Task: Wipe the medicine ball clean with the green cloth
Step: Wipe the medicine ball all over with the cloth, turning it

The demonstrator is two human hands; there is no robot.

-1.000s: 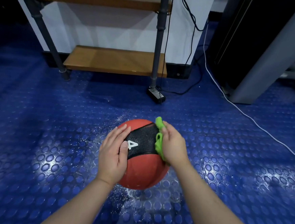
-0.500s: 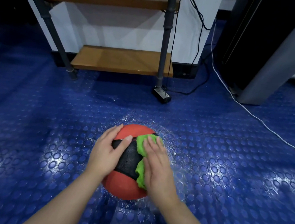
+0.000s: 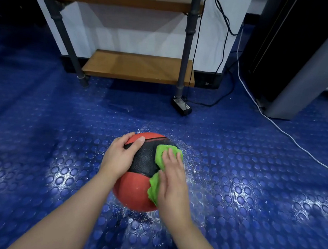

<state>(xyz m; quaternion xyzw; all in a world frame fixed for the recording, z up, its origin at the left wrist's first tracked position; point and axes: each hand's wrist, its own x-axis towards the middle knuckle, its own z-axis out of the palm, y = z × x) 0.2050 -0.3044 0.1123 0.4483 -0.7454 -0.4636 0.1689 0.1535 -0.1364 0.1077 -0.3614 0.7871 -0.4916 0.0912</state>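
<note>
A red medicine ball with a black textured band sits on the wet blue studded floor, low in the middle of the head view. My left hand rests on the ball's upper left side, fingers spread over it and thumb on the black band. My right hand presses the green cloth flat against the ball's right side with straight fingers. The cloth shows above and left of that hand; the rest of it is hidden under the palm.
A metal-legged rack with wooden shelves stands behind the ball against a white wall. A small black box and black cables lie at its right leg. A white cable crosses the floor at right, next to a dark cabinet.
My right hand has slid the cloth from the ball's far right edge onto its upper right face. The ball has turned so the printed number is out of sight. The view has moved closer.
</note>
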